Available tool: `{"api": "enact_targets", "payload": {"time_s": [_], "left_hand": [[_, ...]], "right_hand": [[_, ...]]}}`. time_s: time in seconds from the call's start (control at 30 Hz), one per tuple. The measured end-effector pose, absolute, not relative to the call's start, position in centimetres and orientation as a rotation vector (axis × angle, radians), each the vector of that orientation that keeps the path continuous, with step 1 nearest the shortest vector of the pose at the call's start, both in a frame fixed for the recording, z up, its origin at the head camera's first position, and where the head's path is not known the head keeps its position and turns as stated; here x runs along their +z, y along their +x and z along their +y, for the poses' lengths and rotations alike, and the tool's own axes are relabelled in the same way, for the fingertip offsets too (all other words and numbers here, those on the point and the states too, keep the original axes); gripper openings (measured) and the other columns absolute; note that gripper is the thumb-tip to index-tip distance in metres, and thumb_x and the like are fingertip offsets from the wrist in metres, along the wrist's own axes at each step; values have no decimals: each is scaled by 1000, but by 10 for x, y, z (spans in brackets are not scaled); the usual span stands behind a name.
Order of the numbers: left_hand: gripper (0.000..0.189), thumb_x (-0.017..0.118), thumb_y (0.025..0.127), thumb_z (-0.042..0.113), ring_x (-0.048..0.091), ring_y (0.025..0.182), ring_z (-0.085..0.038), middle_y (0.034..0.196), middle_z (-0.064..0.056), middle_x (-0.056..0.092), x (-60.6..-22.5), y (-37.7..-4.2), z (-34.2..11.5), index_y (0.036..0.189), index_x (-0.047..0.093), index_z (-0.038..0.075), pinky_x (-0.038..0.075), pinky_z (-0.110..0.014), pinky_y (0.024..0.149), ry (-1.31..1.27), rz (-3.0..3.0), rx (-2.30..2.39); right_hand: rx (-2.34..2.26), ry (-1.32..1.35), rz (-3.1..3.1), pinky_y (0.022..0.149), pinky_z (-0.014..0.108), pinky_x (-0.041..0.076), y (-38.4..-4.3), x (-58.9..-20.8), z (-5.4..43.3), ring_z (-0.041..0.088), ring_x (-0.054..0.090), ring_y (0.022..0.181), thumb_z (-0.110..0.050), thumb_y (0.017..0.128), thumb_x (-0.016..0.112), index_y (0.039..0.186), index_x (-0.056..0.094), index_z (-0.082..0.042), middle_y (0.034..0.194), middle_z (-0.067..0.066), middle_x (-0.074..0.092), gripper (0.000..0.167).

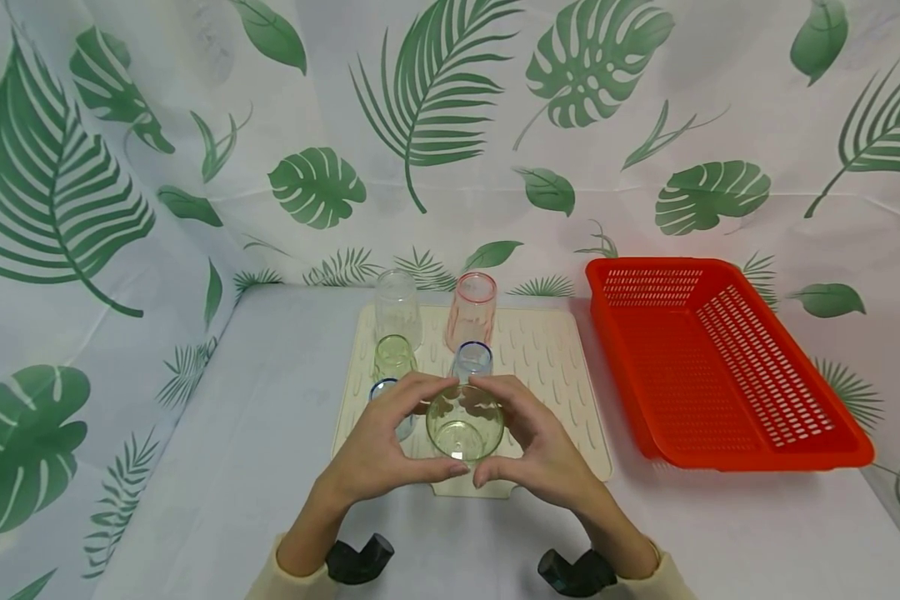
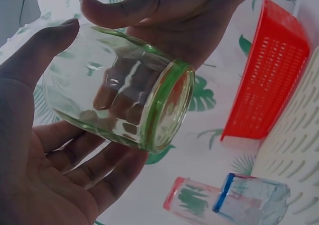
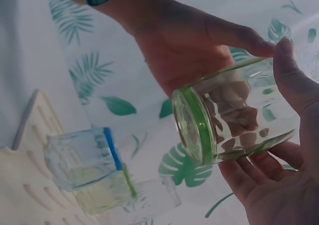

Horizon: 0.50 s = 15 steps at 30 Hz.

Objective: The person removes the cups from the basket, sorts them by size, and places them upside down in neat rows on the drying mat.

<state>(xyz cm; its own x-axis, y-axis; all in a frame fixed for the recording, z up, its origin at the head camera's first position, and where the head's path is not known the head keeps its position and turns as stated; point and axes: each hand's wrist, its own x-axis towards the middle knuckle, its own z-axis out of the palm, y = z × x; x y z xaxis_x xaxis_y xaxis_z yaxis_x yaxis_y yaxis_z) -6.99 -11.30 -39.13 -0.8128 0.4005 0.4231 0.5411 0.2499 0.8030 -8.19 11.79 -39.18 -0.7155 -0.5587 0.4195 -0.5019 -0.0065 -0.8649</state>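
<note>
Both hands hold a green-tinted glass point(image 1: 465, 435) from its two sides, out over the front of the cream draining board point(image 1: 570, 400). My left hand point(image 1: 386, 446) curves round its left side, thumb at the near side and fingers at the far side. The right hand point(image 1: 540, 446) mirrors it. In the left wrist view, a thick green band point(image 2: 162, 103) circles the glass's lower end. Behind it on the board stand a small blue-rimmed glass point(image 1: 474, 358) and a small green glass point(image 1: 395, 354). Another blue-rimmed glass point(image 1: 382, 388) is partly hidden by the left hand.
At the back of the board stand a tall clear glass point(image 1: 397, 308) and a tall pink-rimmed glass point(image 1: 472, 312). A red slotted plastic basket point(image 1: 622, 367) sits right of the board. Leaf-patterned cloth point(image 1: 450, 225) hangs behind the white table point(image 1: 270, 400).
</note>
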Motion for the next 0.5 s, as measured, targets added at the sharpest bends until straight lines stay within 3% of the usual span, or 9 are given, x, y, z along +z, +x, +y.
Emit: {"api": "enact_targets", "payload": {"time_s": [0.27, 0.5], "left_hand": [[73, 89, 74, 30, 61, 114, -15, 128, 0, 62, -393, -70, -115, 138, 58, 17, 59, -34, 92, -911, -2316, -1616], [72, 90, 74, 29, 63, 110, -19, 125, -4, 64, -393, -72, -118, 136, 59, 10, 59, -34, 91, -924, -2246, -1614]], "right_hand": [[-1869, -1123, 2157, 110, 25, 48, -80, -396, 113, 19, 53, 130, 3, 65, 90, 153, 36, -6, 138, 17, 51, 103], [-1845, -1031, 2140, 108, 28, 51, -81, -409, 101, 26, 56, 129, -3, 71, 90, 146, 44, -11, 141, 13, 56, 88]]}}
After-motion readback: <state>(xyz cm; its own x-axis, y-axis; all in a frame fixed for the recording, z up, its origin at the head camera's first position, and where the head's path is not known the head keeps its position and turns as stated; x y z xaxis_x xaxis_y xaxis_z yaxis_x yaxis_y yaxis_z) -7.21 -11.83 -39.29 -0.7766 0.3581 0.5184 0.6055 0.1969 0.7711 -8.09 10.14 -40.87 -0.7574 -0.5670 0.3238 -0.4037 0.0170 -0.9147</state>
